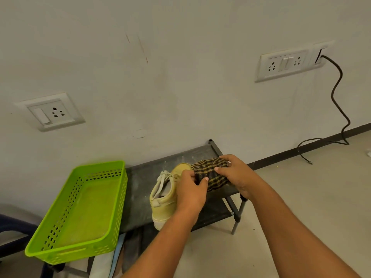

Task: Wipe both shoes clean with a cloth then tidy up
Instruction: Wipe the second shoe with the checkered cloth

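Wall [180,57], off-white and marked with faint brown streaks, fills the upper part of the view and meets a pale floor [301,187] along a black skirting strip [321,142]. Against the wall stands a low dark grey rack [144,177] on thin metal legs; its dusty top bears the task's things and a lower shelf shows beneath.

A lime-green perforated basket [66,223] sits just beside the rack's left end, with nothing inside it. What supports it is hidden.

Two bare forearms reach in from the lower edge. The shoe [164,203], tan with a white sole and pale laces, rests on the rack top with its heel toward the camera. The left wrist covers its right side.

The cloth [212,173], checked in black and tan, is stretched between the hands just right of the shoe's toe. The left hand [190,193] pinches its near end between thumb and curled fingers. The right hand [234,173] grips its far end, fingers curled over the top edge.

One white socket plate [51,112] is set in the wall at left and a wider switch plate [283,64] at upper right. From a box beside the latter, a black cable [339,101] trails down to the floor.
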